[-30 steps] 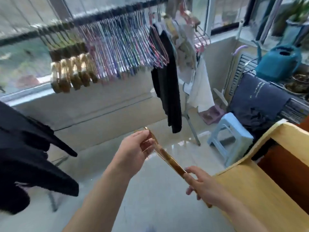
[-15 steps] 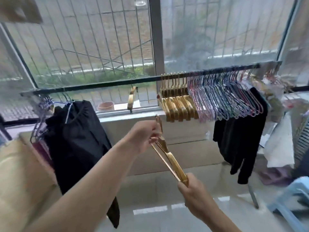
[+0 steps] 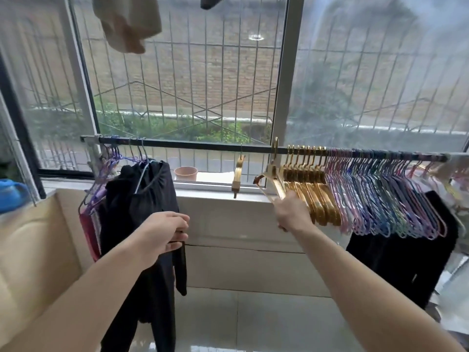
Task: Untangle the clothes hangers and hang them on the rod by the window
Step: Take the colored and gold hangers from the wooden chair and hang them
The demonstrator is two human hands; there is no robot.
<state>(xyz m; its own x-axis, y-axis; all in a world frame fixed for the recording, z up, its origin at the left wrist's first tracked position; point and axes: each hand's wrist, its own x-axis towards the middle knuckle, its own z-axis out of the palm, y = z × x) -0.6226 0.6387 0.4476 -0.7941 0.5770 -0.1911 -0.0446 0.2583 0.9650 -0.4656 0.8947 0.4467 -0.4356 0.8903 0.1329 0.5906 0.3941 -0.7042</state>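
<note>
Hangers [image 3: 355, 189] on rod [image 3: 203, 146] right; garment [image 3: 142, 212] left; pot [image 3: 186, 173] on sill behind

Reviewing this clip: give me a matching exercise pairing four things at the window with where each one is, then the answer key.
Things:
1. right hand
2. left hand
3. lone gold hanger
4. pink pot

Places:
A. standing on the windowsill
B. hanging alone at mid-rod
C. gripping the black garment
D. holding a gold hanger up at the rod

Pairs: 1-D, 2-C, 3-B, 4-A

Single head view — faces window rod [image 3: 198, 146], arm's reach away.
</note>
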